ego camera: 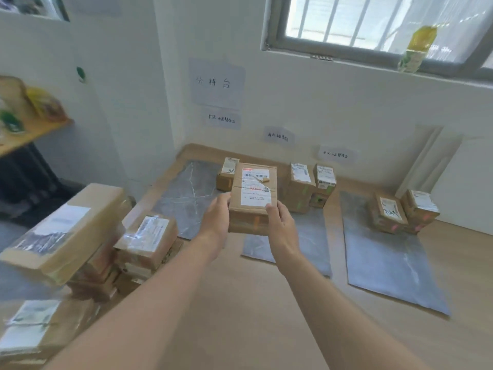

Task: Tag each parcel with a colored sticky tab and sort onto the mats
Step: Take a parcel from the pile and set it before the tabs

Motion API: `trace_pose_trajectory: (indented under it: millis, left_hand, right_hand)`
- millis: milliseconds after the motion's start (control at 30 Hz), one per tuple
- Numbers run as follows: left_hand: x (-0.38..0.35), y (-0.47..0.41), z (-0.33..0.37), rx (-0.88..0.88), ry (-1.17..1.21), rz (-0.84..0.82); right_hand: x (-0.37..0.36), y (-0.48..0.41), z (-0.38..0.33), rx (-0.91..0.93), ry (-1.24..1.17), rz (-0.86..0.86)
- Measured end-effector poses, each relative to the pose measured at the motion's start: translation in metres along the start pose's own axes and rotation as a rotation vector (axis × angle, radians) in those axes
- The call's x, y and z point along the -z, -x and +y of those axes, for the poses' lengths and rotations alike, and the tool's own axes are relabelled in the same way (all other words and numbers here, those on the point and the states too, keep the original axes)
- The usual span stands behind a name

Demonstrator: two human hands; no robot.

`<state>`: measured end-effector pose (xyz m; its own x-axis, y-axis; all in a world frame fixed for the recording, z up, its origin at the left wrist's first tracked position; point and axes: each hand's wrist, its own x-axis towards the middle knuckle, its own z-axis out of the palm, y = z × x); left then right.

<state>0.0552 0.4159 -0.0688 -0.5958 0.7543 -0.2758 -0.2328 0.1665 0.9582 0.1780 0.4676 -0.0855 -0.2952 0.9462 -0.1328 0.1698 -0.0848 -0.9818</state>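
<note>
Both hands are clamped on 1 cardboard parcel (253, 193): the left hand (216, 218) grips its left edge and the right hand (281, 222) grips its right edge, thumbs on top, arms stretched forward. The parcel is held label-up above the tabletop (253, 303), in line with the gap between the left mat (184, 204) and the middle mat (309, 244). An orange tab (256, 221) shows on its near side face.

3 grey marbled mats lie side by side on the tabletop. A small parcel (226, 174) sits at the far end of the left mat, partly hidden behind the held one. At the back of the middle mat stand boxes with green tabs (298, 190), touching one another. On the far end of the right mat (386, 263) sit 2 boxes with pink tabs (388, 216), pressed together.

At the left edge of the view is a blurred pile of taped parcels (145, 237), stacked several high. Handwritten paper signs (216, 84) are stuck on the wall behind the mats, and a yellow-green bottle (417, 49) stands on the window sill.
</note>
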Motion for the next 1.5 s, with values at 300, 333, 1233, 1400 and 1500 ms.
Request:
trace_pose_trajectory:
  millis: [300,333,1233,1400,1500]
  left_hand:
    - [0.025,-0.190,0.013,0.107,0.012,-0.022]
    - [0.024,-0.206,0.015,0.111,0.025,-0.025]
    - [-0.002,-0.454,-0.037,0.111,0.013,0.095]
    - [0.004,-0.406,-0.006,0.045,-0.074,0.088]
    - [0.008,-0.360,0.021,-0.016,-0.097,0.014]
  right_hand:
    - [-0.101,-0.144,0.004,-0.116,-0.030,0.061]
    - [-0.107,-0.160,0.004,-0.122,-0.030,0.066]
    - [-0.161,-0.391,0.080,-0.220,-0.159,0.059]
    - [-0.142,-0.355,0.046,-0.217,-0.142,0.082]
    - [-0.133,-0.323,0.014,-0.188,-0.130,0.082]
